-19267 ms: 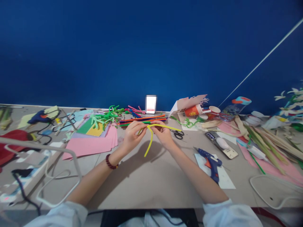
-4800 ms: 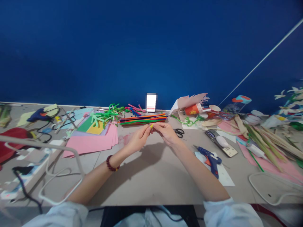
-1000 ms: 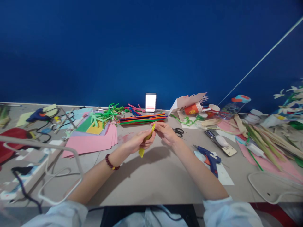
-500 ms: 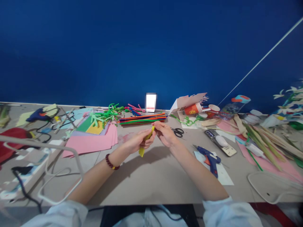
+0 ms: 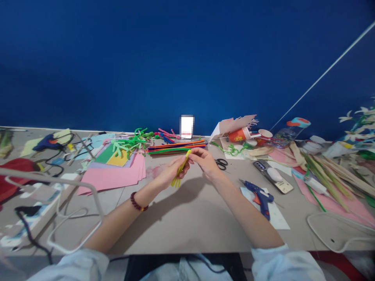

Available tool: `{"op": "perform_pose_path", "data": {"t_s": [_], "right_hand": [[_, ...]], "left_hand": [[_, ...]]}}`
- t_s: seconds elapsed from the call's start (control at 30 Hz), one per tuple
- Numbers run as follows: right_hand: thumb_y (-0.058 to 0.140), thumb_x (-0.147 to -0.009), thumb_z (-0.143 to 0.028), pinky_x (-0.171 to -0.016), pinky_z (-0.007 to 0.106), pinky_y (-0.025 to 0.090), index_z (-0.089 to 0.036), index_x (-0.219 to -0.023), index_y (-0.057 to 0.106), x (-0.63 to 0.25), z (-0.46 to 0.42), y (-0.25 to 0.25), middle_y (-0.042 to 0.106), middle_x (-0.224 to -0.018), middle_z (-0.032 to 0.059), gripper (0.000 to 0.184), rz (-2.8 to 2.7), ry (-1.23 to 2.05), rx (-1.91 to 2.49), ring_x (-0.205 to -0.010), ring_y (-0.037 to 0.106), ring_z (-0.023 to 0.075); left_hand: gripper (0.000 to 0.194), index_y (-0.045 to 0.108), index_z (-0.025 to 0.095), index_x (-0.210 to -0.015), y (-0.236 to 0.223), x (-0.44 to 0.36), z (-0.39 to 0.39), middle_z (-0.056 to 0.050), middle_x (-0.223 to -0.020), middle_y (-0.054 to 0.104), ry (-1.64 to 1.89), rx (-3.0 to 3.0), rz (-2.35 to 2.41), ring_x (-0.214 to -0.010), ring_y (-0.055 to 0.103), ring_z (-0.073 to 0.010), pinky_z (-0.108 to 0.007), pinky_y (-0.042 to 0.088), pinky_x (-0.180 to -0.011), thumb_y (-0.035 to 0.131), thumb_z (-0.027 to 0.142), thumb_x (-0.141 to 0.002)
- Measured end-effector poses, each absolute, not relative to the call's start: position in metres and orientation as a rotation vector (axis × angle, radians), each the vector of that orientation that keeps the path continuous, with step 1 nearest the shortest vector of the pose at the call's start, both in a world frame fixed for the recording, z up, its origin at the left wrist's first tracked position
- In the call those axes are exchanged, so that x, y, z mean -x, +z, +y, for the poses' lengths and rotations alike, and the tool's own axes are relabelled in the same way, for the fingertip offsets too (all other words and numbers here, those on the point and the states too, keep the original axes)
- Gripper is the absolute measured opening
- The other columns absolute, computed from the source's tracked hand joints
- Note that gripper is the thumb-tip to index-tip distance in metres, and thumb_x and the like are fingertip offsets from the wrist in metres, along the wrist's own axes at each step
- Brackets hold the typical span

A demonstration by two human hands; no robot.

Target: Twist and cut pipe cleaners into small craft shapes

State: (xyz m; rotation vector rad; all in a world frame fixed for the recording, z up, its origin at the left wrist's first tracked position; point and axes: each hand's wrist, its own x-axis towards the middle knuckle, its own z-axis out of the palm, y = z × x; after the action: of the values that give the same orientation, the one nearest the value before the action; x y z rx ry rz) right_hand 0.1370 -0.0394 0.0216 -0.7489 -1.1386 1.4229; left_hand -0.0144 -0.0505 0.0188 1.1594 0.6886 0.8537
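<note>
A bunch of yellow pipe cleaners [image 5: 176, 182] is held above the middle of the table, its loose ends spread out below my left hand [image 5: 171, 171]. The fingers of that hand are wrapped round the strands. My right hand [image 5: 203, 159] pinches the top of the bunch, where the yellow strands come together in a rounded end. Just behind both hands lies a bundle of straight pipe cleaners [image 5: 175, 147] in orange, purple and green. Black-handled scissors [image 5: 222, 164] rest beside my right wrist.
To the right lie a blue glue gun [image 5: 259, 197] on paper and a phone [image 5: 274, 177]. Pink paper sheets [image 5: 114, 177], green bent pipe cleaners [image 5: 129, 144] and a white power strip [image 5: 43, 210] with cables are at left. A lit screen [image 5: 186, 127] stands against the blue wall.
The yellow pipe cleaners have turned, so their lower ends now fan apart and the top end shows more clearly. My right hand has shifted slightly; the table things have stayed put.
</note>
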Motion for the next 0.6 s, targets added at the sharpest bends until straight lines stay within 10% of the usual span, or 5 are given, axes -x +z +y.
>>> {"op": "perform_pose_path", "data": {"t_s": [0.3,0.6], "right_hand": [[0.076,-0.062,-0.036,-0.064,0.028,0.044,-0.019,-0.069,0.062,-0.139,-0.038,0.024,0.061,-0.068,-0.0013,0.023,-1.057,1.281,0.926,-0.063,0.053,0.0111],[0.077,-0.061,-0.036,-0.052,0.025,0.040,-0.018,-0.072,0.059,-0.139,-0.037,0.026,0.058,-0.059,-0.0028,0.027,-1.009,1.307,0.902,-0.054,0.053,0.0101]], "left_hand": [[0.023,0.053,0.016,-0.099,0.022,0.014,-0.054,-0.002,-0.079,0.058,0.915,-1.391,0.735,-0.073,0.058,-0.0131,-0.028,0.047,-0.074,0.050,0.035,-0.085],[0.029,0.042,0.020,-0.092,0.009,0.010,-0.050,0.001,-0.086,0.057,1.110,-1.372,0.775,-0.069,0.059,-0.0093,-0.026,0.051,-0.068,0.064,0.034,-0.079]]}}
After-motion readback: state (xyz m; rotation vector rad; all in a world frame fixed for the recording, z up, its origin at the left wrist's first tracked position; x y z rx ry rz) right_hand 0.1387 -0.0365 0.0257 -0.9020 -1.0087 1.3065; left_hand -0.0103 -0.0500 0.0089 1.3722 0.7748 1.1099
